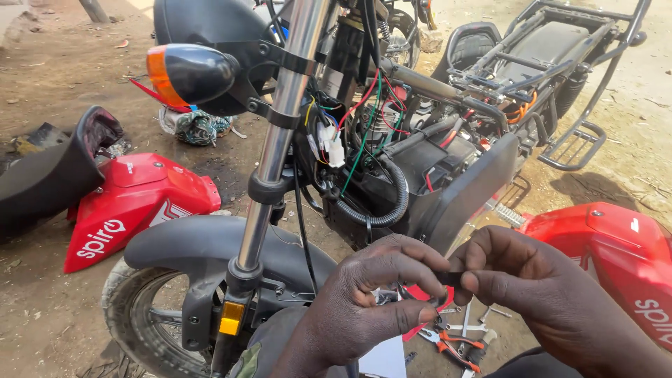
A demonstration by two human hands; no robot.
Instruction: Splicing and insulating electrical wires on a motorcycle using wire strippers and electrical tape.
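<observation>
Small black part (450, 278) pinched between both hands, low centre of view, just in front of the stripped motorcycle (392, 161). Left hand (364, 308) fingers curled shut on one end, right hand (532, 287) thumb & forefinger clamped on the other. Directly below, pliers w/ orange grips (455, 346) on the dirt ground (42, 308). Chrome fork (280, 133) and front wheel (150, 315) just left of the hands; red body panels (136, 203) lie at both sides.

Left hand (364, 297) and right hand (532, 283) fingertip to fingertip, pinching
</observation>
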